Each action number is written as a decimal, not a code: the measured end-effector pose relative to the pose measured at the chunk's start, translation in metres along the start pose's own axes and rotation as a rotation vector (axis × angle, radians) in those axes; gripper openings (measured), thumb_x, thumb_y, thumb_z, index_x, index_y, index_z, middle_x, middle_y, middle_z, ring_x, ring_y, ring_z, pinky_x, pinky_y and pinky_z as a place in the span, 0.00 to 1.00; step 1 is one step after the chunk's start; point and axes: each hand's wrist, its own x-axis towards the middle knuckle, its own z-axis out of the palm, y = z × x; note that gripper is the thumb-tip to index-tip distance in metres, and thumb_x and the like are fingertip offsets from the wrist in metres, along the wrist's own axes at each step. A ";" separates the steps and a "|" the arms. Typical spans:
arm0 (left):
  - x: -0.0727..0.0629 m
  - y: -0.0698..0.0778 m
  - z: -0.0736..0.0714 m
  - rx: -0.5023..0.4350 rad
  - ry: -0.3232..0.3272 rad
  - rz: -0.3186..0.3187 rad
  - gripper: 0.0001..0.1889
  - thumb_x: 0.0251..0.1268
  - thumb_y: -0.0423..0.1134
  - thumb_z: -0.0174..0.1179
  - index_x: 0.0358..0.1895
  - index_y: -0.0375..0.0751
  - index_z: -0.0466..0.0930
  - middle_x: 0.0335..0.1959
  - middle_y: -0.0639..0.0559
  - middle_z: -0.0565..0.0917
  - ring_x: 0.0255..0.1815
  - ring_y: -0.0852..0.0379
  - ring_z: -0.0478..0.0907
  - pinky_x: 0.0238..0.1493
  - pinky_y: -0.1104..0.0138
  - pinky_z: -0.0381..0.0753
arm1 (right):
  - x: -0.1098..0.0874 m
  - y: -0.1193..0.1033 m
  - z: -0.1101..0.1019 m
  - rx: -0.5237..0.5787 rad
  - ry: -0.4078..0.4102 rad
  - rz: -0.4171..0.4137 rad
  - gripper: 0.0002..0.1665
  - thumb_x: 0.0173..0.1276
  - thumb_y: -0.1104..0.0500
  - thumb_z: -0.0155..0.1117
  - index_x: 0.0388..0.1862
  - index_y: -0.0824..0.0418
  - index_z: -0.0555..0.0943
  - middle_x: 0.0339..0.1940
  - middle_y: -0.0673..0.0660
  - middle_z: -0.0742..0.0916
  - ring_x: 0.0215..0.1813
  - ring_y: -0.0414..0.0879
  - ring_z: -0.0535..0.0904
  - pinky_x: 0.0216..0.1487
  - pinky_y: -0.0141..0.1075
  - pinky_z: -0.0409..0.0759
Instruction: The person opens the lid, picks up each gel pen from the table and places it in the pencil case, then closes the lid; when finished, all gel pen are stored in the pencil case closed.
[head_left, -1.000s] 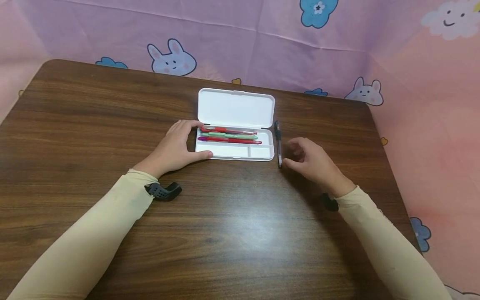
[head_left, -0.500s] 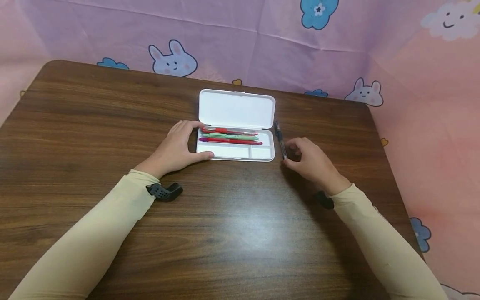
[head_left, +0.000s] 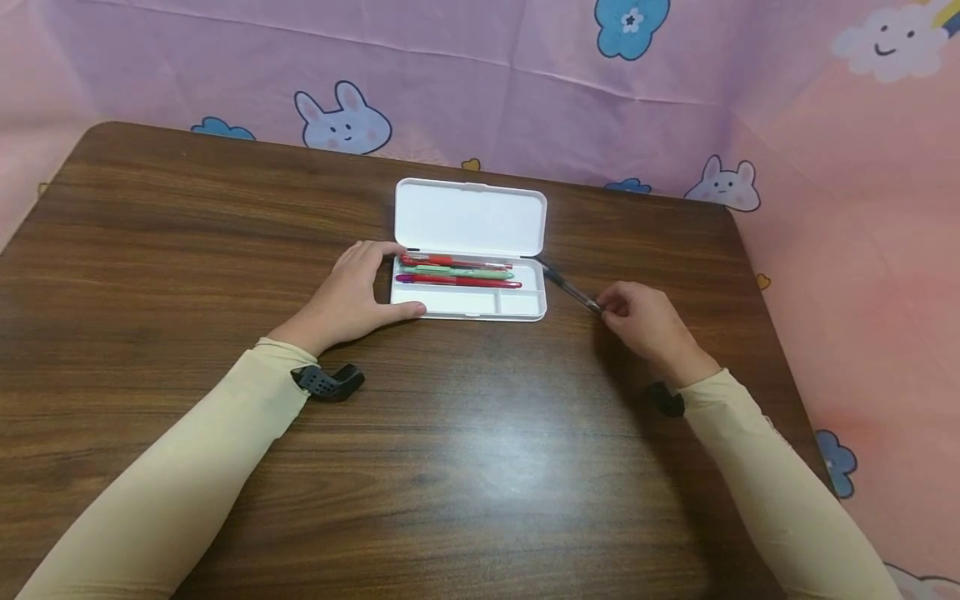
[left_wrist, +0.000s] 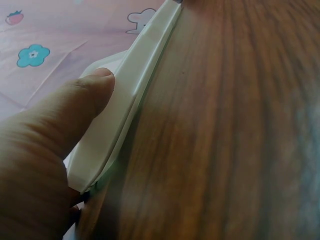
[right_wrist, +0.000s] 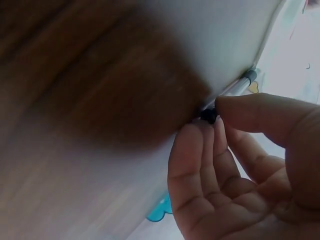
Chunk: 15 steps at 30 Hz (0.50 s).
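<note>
A white pencil case (head_left: 446,298) lies with its lid (head_left: 471,218) folded back on the table. Inside its long compartment are a red-gripped clear pen (head_left: 457,262), a green pen (head_left: 456,272) and a red pen (head_left: 459,282). My left hand (head_left: 347,293) grips the case's left end, thumb (left_wrist: 92,92) at the front edge and forefinger at the back. To the right, my right hand (head_left: 647,323) pinches the near end of a black pen (head_left: 572,291) between thumb and fingers. The pen slants toward the case, its far end beside the case's upper right corner.
The brown wooden table (head_left: 420,467) has its back edge against a pink and purple cloth (head_left: 480,92) with printed rabbits and flowers. Black straps (head_left: 330,382) sit at both wrists.
My right hand has taken hold of the black pen and moved right. The pen has swung from nearly upright in view to a slant. My left hand and the case have stayed put.
</note>
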 end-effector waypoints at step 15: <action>-0.001 0.003 -0.002 -0.015 -0.006 -0.010 0.48 0.60 0.63 0.72 0.76 0.41 0.62 0.74 0.41 0.68 0.77 0.42 0.59 0.79 0.41 0.52 | -0.015 0.018 -0.014 -0.031 0.185 -0.052 0.09 0.74 0.68 0.62 0.49 0.68 0.85 0.43 0.66 0.87 0.45 0.58 0.82 0.46 0.51 0.79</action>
